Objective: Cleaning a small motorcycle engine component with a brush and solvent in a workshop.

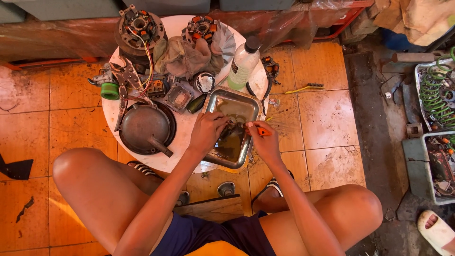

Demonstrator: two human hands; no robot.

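I see my left hand [207, 130] curled over the near edge of a metal tray [246, 103], fingers bent and closed around a small dark part [231, 128] that it holds just above the murky liquid in the tray. My right hand [266, 142] sits just to the right of that part, pinched shut on an orange-handled tool [260, 131] whose tip points left toward the part; the two hands nearly touch over the tray. The tray rests on the round white desk [182, 154], at its right edge.

Left of my left hand lies a dark round pan [144, 125] with a stubby handle, and beyond that a pair of pliers [124, 78] beside a green roll [110, 91]. Past the far rim of the tray stands a clear plastic bottle [243, 64] (dark cap, tilted slightly), with a crumpled rag [182, 57] to its left. A yellow brush [307, 87] lies on the tiled floor, well off beyond my right hand.
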